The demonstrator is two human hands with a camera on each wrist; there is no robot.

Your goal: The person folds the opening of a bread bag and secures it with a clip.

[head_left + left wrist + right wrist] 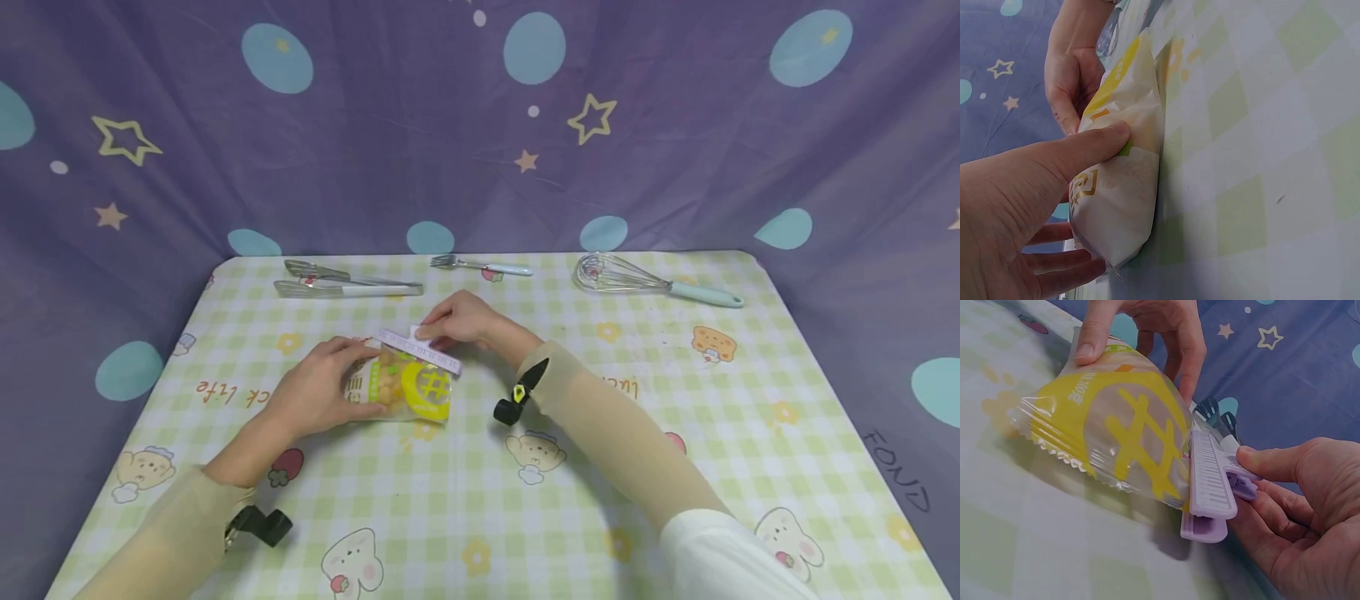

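A snack bag [392, 385] with yellow and white print lies on the table, its contents showing pale through the clear film. My left hand [318, 385] grips the bag's left end, with the thumb [1107, 140] on the near face and the fingers spread behind. Along the bag's far edge lies a long lilac bag clip [1210, 478]. Its tab is pinched between the thumb [1266, 461] and fingers of my right hand [467, 318]. In the right wrist view the clip's two bars stand slightly apart at their near end, and the bag's edge reaches up to them.
Behind the hands lie metal tongs [352, 287] at the left, a fork [483, 266] with a pale blue handle in the middle, and a whisk [652, 282] with a mint handle at the right. A checked cloth [465, 483] covers the table; a purple curtain [420, 133] hangs behind.
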